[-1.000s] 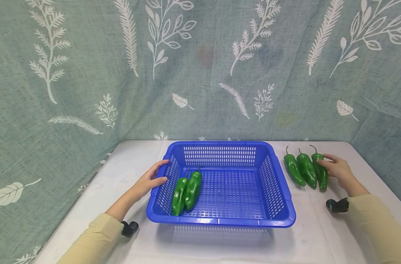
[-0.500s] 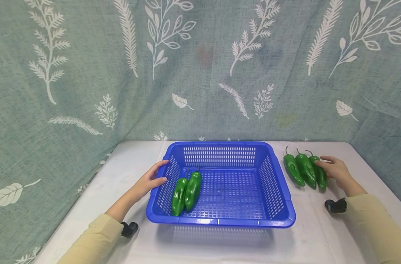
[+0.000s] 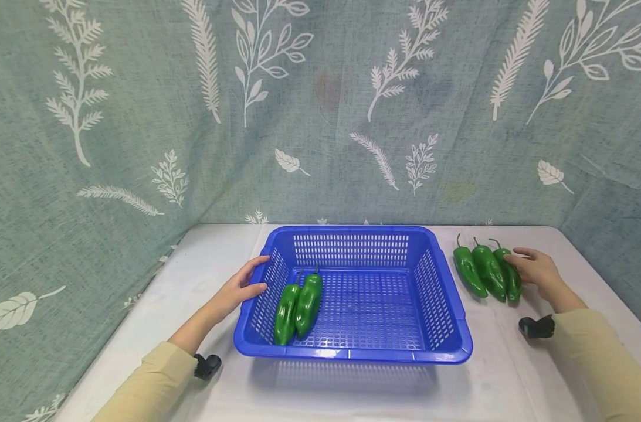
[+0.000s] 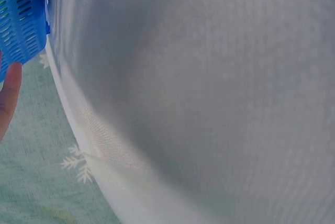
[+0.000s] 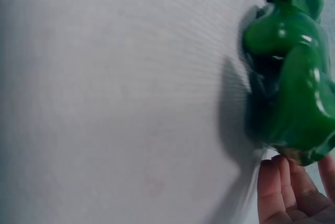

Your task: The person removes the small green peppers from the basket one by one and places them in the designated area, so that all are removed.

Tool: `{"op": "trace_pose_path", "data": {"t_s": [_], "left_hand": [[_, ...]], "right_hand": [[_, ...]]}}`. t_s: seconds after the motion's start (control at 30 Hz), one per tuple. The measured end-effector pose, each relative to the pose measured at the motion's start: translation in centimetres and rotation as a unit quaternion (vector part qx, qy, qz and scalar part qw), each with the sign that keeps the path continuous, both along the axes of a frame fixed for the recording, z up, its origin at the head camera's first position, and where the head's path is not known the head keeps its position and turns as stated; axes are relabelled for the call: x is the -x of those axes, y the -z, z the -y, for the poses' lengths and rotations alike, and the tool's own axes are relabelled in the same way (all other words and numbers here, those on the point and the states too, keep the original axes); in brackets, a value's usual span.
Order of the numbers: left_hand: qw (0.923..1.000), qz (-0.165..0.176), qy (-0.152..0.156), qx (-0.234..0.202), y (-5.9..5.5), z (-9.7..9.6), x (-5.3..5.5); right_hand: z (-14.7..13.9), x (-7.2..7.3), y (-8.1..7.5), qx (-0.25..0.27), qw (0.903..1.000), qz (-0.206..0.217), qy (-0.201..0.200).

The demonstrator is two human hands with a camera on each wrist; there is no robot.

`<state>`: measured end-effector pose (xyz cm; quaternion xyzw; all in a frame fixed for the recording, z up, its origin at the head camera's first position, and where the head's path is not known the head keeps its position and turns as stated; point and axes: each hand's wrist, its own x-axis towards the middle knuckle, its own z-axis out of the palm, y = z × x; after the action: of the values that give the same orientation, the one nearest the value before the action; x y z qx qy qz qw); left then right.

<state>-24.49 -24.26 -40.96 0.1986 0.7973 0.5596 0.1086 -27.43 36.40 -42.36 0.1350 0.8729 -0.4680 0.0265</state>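
Note:
In the head view, a blue plastic basket (image 3: pixel 352 354) stands in the middle of the table with two green peppers (image 3: pixel 285 316) side by side at its left inside. My left hand (image 3: pixel 234 294) rests against its left rim, index finger and thumb spread; one straight finger (image 4: pixel 9 98) shows beside the basket wall in the left wrist view. Right of the basket lie three more green peppers (image 3: pixel 489 272) in a row, stems pointing away. My right hand (image 3: pixel 543 274) touches the rightmost pepper (image 3: pixel 512 284), its fingers mostly extended along that pepper's right side.
A white cloth (image 3: pixel 499 375) covers the table. Patterned green fabric (image 3: pixel 320 152) hangs behind it and at both sides. A black wrist camera sits under each wrist, the left one (image 3: pixel 208 366) near the basket's front corner.
The rightmost pepper has shifted left against its neighbour, its stem tipping left, and my right hand has moved slightly left with it. My left hand and the basket stay put.

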Motion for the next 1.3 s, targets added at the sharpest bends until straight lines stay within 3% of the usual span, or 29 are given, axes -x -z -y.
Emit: {"op": "trace_pose_path", "data": {"t_s": [0.27,0.6,0.67,0.83,1.1,1.3], "left_hand": [[1.0000,0.004,-0.002,-0.001,0.0,0.0,0.0],[1.0000,0.002,-0.001,0.003,-0.1,-0.1,0.0],[1.0000,0.001,-0.002,0.003,-0.1,-0.1,0.0],[1.0000,-0.001,-0.001,0.001,-0.1,-0.1,-0.1],[1.0000,-0.002,0.002,-0.002,0.0,0.0,0.0],[1.0000,-0.001,0.001,-0.004,0.0,0.0,0.0]], "right_hand": [[-0.4,0.2,-0.6,0.012,0.9995,-0.023,-0.017],[-2.4,2.2,0.1,0.003,0.9995,-0.019,-0.025],[-2.3,2.5,0.0,-0.009,0.9998,-0.013,-0.009],[-0.9,2.1,-1.6,-0.003,0.9995,-0.024,-0.018],[1.9,0.5,-5.2,0.018,0.9967,-0.038,-0.069],[3.1,0.2,-6.5,0.022,0.9945,-0.046,-0.091]]}}
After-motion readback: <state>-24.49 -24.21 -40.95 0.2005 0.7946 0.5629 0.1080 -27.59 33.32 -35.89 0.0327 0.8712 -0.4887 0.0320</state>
